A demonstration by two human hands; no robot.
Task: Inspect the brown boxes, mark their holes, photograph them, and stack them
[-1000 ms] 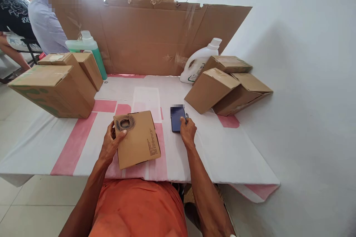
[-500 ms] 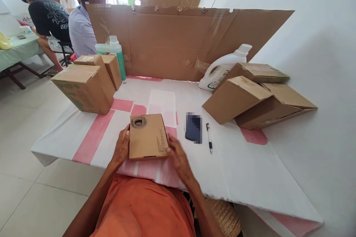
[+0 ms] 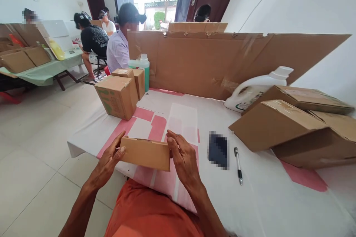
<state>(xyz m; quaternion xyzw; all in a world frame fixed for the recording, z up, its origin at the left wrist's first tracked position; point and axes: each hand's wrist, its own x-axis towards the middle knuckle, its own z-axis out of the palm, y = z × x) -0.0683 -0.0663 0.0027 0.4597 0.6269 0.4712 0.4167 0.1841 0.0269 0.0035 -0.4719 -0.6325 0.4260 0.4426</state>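
Observation:
A small brown cardboard box is tilted up near the table's front edge, one plain narrow side turned toward me. My left hand grips its left end, thumb on the near side and fingers behind. At the right end, my right hand closes on the box with the thumb up at the top corner; some of its fingers are hidden behind. To the right of my right hand lie a dark, blurred flat object and a pen with a black grip.
Cardboard boxes and a green-filled jug stand at the back left. On the right, a white jug is behind tilted boxes. A cardboard panel closes off the back. Several people sit beyond, one in a lavender shirt.
The box has been tipped up, so its printed top no longer shows and a plain side faces me. My right hand has closed on its right end. The view has swung left and up.

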